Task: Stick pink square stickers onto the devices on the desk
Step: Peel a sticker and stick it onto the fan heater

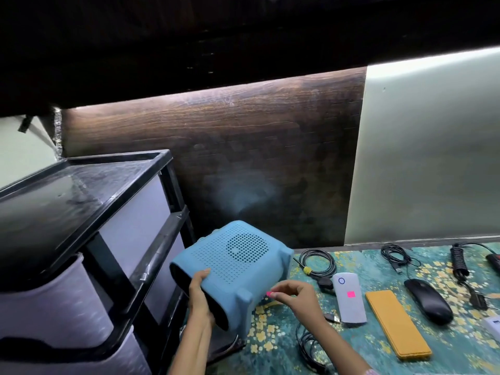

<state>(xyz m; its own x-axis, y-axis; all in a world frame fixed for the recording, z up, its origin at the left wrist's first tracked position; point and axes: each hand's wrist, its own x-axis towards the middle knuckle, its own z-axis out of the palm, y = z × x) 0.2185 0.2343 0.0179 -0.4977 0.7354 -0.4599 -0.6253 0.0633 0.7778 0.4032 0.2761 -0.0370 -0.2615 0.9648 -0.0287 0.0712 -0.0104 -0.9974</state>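
My left hand [199,296] grips the near end of a blue perforated box-shaped device [232,269], which is tilted up at the desk's left edge. My right hand [293,295] pinches a small pink square sticker [269,294] at its fingertips, just right of the blue device's foot. A white power bank [349,300] lies flat on the desk [443,345] with a pink square sticker [351,294] on its face. To its right lie a yellow flat case [396,327] and a black mouse [427,300].
A black-framed drawer unit [89,239] stands close on the left. Coiled black cables [318,262] lie behind the power bank, another cable [308,345] lies at the near edge, and more cables [460,261] at the right. A wooden panel [216,147] backs the desk.
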